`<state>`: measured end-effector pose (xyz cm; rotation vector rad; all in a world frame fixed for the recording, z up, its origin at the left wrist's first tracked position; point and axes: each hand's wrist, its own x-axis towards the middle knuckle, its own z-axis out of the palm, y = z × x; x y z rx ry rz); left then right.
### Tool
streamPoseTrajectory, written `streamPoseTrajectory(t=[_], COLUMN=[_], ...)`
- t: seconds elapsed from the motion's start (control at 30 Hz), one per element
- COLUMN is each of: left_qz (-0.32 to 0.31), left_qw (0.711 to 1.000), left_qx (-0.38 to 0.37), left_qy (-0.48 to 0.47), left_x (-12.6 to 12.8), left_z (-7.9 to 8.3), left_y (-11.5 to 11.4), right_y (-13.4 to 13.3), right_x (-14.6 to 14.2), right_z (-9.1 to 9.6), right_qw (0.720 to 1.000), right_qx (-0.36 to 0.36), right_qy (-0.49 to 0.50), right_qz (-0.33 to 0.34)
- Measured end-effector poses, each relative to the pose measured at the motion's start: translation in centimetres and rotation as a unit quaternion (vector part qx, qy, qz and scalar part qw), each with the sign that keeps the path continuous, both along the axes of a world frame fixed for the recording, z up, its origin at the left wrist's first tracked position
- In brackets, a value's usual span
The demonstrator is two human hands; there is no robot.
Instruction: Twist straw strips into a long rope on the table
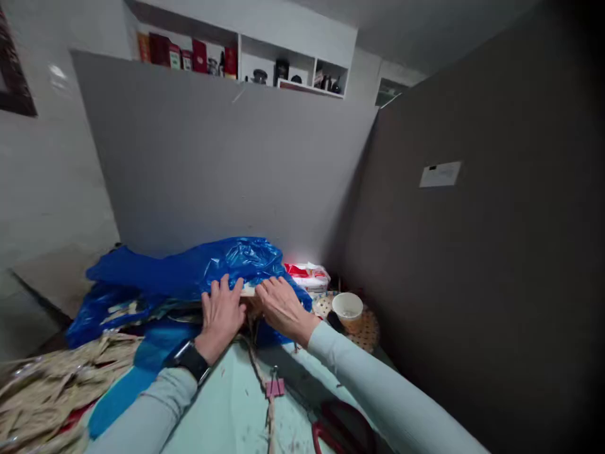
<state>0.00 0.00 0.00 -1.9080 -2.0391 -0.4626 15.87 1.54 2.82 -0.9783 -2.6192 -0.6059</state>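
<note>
Both hands lie palm down, side by side at the far edge of the pale green tabletop (227, 410). The left hand (221, 312) is flat with its fingers slightly spread, the tips resting on the crumpled blue plastic bag (236, 258). The right hand (282, 307) is also flat, fingers stretched out and close together. It pinches nothing that shows. Between the two sets of fingertips a small pale flat piece (248, 291) peeks out, touching both hands and lying against the bag's near side; what it is made of I cannot tell. A black wristwatch (189, 359) sits on the left wrist, and both arms wear light grey sleeves.

Just below the hands a thin dry stem (259, 372) runs toward the viewer, with a pink binder clip (275, 387) on it. Red-handled scissors (331, 435) lie near the right sleeve. To the right of the right hand, a white paper cup (347, 307) stands on a round dotted mat (368, 334), behind it a red-and-white packet (307, 275). At far left is a heap of pale dried strips (51, 378). Grey partition boards (212, 157) close off the back and right.
</note>
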Motion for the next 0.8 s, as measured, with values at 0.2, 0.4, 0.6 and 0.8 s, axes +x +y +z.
streamPoseTrajectory(t=[0.2, 0.4, 0.6, 0.8], left_qz=[0.003, -0.001, -0.001, -0.001], left_qw=[1.000, 1.000, 1.000, 1.000], left_qx=[0.006, 0.019, 0.023, 0.027], left_qy=[0.001, 0.003, 0.008, 0.006], left_x=[0.6, 0.2, -0.2, -0.2], left_z=[0.1, -0.1, -0.6, -0.8], left_y=[-0.2, -0.3, -0.5, -0.2], right_y=[0.0, -0.3, 1.1, 1.5], right_x=[0.9, -0.3, -2.2, -2.7], right_z=[-1.1, -0.5, 0.2, 1.5], right_qw=[1.000, 1.000, 1.000, 0.998], right_qx=[-0.014, -0.023, -0.006, 0.025], right_qy=[-0.004, 0.011, 0.004, -0.027], right_qz=[-0.006, -0.017, -0.016, 0.046])
